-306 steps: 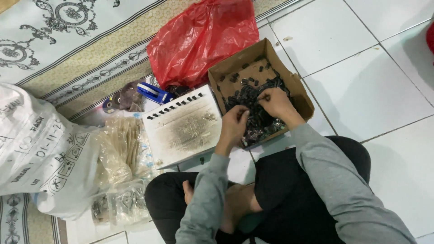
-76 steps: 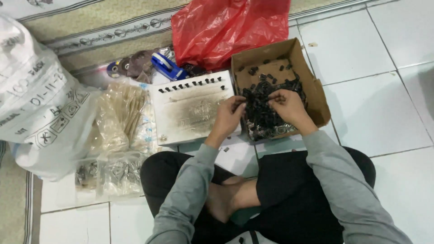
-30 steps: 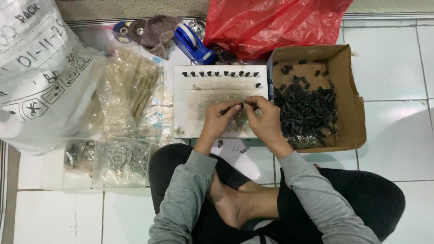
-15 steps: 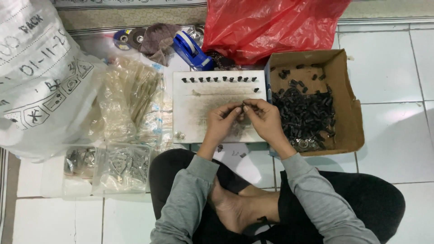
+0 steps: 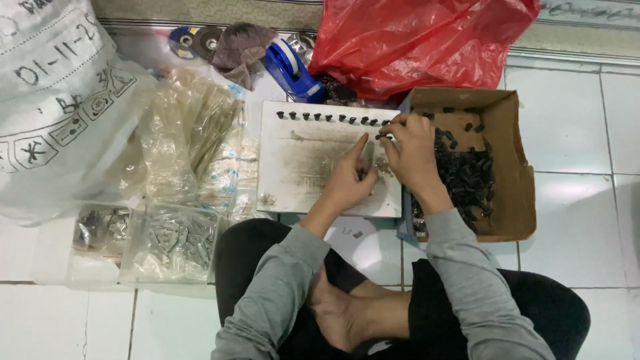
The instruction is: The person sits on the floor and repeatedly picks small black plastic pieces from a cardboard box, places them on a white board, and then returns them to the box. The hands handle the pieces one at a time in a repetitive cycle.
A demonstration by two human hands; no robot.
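white sack [image 5: 53, 100] left, brown carton [image 5: 513, 167] right

Home floor turned workshop: white tiled floor [image 5: 580, 87], patterned rug [image 5: 587, 20], sacks of parts.

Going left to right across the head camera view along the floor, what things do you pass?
White sack → clear plastic bags → white board → left hand → right hand → cardboard box.

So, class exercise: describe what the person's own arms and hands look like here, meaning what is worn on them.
Both arms are covered by long grey sleeves of soft knit fabric, reaching to the wrists. The left hand and the right hand are bare: no gloves, and no rings, watch or bracelets that can be made out. No markings show on the sleeves.
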